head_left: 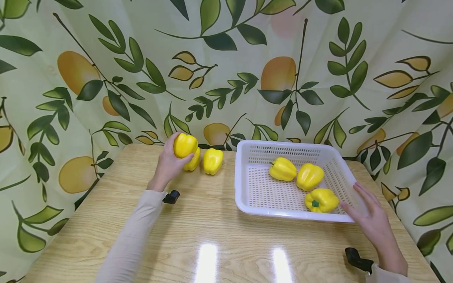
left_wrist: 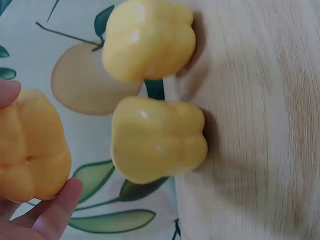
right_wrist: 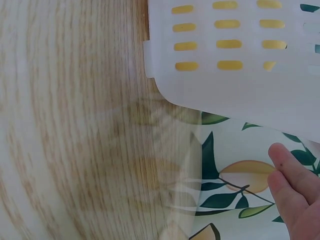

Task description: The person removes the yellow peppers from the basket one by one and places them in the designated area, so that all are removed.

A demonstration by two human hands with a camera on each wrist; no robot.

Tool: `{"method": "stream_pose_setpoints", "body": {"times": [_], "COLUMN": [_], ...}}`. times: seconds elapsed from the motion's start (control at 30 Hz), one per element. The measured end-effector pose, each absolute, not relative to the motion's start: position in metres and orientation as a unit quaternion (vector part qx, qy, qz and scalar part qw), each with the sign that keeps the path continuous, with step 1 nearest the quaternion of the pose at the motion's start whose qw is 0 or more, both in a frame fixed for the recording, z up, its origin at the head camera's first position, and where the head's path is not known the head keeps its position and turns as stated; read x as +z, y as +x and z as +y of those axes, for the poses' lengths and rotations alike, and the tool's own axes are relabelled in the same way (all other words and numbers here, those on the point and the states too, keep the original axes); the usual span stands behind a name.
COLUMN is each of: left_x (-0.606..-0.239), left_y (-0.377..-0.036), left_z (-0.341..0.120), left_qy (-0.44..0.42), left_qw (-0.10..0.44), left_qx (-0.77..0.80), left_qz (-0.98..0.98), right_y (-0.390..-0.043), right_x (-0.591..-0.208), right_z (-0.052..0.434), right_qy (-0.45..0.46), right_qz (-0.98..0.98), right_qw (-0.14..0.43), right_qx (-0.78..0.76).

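Note:
My left hand [head_left: 169, 159] grips a yellow bell pepper [head_left: 185, 145] between thumb and fingers, near the table's far edge. In the left wrist view, the bottom of this held pepper [left_wrist: 32, 150] faces the camera. Partly hidden behind it is a second pepper [head_left: 192, 161], and a third pepper [head_left: 213, 161] sits just to the right. At the right end of a white plastic basket [head_left: 286, 214], my right hand [head_left: 375, 218] has its fingers extended by the rim, thumb close to a pepper [head_left: 322, 200] inside. Two right fingertips [right_wrist: 282, 162] show outside the basket wall.
Two more yellow peppers, one [head_left: 282, 169] toward the back and one [head_left: 310, 176] beside it, lie in the basket. Under everything is a wood-grain table [head_left: 226, 243]. A leaf-and-fruit patterned cloth [head_left: 226, 59] hangs along its far edge and sides.

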State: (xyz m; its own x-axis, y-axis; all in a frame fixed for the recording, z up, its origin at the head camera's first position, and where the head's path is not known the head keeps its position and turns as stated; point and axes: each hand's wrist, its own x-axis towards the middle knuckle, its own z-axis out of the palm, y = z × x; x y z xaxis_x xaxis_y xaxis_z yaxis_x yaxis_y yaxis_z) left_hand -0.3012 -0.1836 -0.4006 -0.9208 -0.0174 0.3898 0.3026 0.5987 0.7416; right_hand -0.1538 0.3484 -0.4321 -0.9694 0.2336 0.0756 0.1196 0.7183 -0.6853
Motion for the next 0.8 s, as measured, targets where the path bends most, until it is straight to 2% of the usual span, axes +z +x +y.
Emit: {"method": "stream_pose_setpoints", "body": {"times": [0.53,0.8], "left_x": [-0.404,-0.409], "left_y": [-0.311,-0.318], "left_z": [-0.214,-0.226], "left_qy": [-0.018,-0.007], "left_qw": [0.151,0.155], "left_qx": [-0.430,-0.428], "left_qz": [-0.890,-0.890], "right_y": [-0.155,-0.155], "right_x": [-0.433,-0.433], "right_z": [0.349,0.348], "right_qy": [-0.099,-0.096], "right_qz": [-0.922,-0.922], "right_qw": [0.078,0.081], "right_qx": [0.366,0.366]}}
